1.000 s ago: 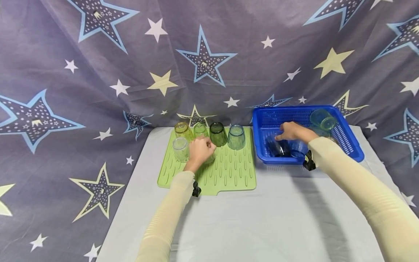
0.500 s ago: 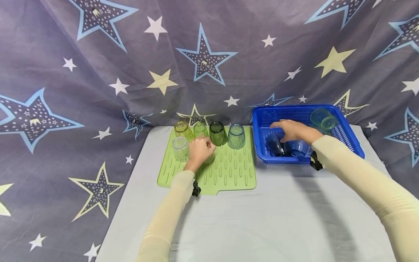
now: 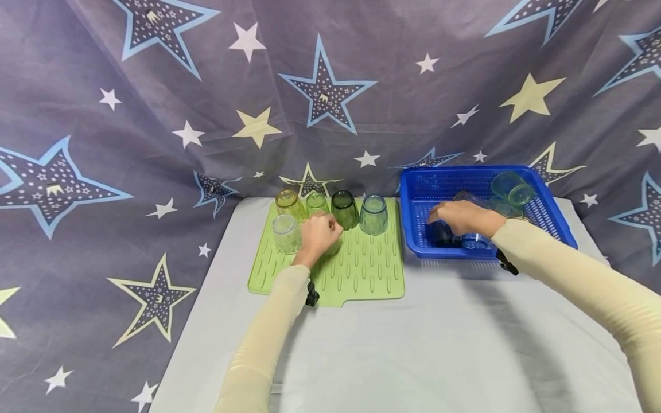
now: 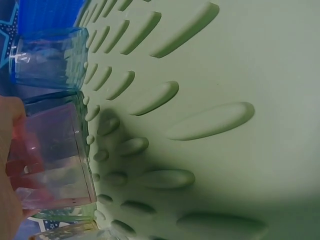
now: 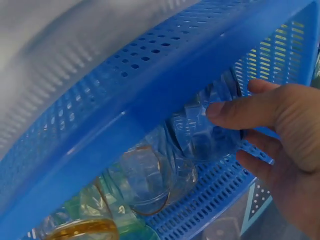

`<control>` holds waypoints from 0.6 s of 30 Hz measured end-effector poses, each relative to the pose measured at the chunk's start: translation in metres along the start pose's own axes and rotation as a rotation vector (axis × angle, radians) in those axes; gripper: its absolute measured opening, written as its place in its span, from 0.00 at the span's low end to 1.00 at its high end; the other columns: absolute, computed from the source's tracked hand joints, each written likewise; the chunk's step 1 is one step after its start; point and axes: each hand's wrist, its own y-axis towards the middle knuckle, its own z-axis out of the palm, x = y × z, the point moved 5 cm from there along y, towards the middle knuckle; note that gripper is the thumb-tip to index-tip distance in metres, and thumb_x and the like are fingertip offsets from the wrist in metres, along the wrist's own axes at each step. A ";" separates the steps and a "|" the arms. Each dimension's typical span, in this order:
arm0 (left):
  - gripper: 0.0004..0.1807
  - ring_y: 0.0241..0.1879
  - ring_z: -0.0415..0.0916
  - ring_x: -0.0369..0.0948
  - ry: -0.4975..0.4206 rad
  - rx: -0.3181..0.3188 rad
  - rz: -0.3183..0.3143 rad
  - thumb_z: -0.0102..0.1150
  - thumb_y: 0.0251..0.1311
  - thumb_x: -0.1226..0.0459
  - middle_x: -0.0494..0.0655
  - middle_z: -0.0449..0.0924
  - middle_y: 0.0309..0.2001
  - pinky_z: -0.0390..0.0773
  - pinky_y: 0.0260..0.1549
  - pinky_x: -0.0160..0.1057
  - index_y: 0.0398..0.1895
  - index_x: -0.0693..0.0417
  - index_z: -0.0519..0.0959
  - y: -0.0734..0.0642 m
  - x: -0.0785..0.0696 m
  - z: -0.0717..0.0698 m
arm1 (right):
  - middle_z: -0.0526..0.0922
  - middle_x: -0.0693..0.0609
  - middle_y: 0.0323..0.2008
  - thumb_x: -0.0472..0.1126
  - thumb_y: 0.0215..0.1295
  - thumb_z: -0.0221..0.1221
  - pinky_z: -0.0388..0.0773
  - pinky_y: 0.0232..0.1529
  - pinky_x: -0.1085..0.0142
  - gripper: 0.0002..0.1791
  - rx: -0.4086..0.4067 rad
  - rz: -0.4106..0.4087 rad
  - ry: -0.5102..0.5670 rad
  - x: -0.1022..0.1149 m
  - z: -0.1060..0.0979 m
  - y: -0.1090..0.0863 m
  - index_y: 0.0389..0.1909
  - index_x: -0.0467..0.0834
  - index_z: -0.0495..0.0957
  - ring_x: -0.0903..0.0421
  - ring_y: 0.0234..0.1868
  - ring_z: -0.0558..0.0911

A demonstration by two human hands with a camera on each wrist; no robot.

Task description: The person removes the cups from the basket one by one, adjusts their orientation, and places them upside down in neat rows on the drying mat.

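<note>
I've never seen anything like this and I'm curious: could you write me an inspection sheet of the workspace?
Surface: white cloth, green mat.
Job's things: on the mat, yellow glass, pale-green glass, dark-green glass, blue glass, clear glass; more glasses in the blue basket.
Clutter: nothing seen.
Grip: left hand holds a pinkish glass at the mat; right hand is at a dark glass in the basket, hold unclear.
Cables: nothing seen.
Surroundings: starry backdrop behind.

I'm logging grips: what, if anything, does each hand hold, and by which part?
The left hand holds a pinkish glass near its upper end. The right hand is at a dark glass in the basket; its grip is unclear.
</note>
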 end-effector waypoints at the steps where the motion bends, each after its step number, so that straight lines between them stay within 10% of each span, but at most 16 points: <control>1: 0.10 0.22 0.74 0.42 0.000 0.004 -0.004 0.57 0.55 0.64 0.44 0.79 0.25 0.75 0.20 0.44 0.17 0.49 0.77 0.000 0.000 0.001 | 0.79 0.38 0.64 0.11 0.51 0.51 0.66 0.23 0.67 0.37 0.004 0.000 0.000 -0.001 0.000 0.001 0.58 0.42 0.83 0.33 0.67 0.74; 8: 0.10 0.24 0.76 0.45 0.005 -0.005 -0.005 0.58 0.55 0.64 0.45 0.80 0.25 0.77 0.21 0.45 0.17 0.50 0.78 0.001 0.001 0.004 | 0.76 0.35 0.67 0.13 0.50 0.55 0.74 0.33 0.63 0.36 0.060 0.029 0.003 -0.006 -0.001 0.005 0.60 0.40 0.82 0.31 0.69 0.71; 18: 0.11 0.23 0.73 0.45 -0.013 -0.011 0.017 0.59 0.53 0.66 0.45 0.76 0.22 0.75 0.20 0.45 0.14 0.50 0.75 -0.001 0.002 0.011 | 0.72 0.35 0.69 0.10 0.53 0.50 0.62 0.23 0.67 0.38 0.065 0.033 -0.033 -0.008 0.008 0.010 0.62 0.39 0.80 0.30 0.71 0.68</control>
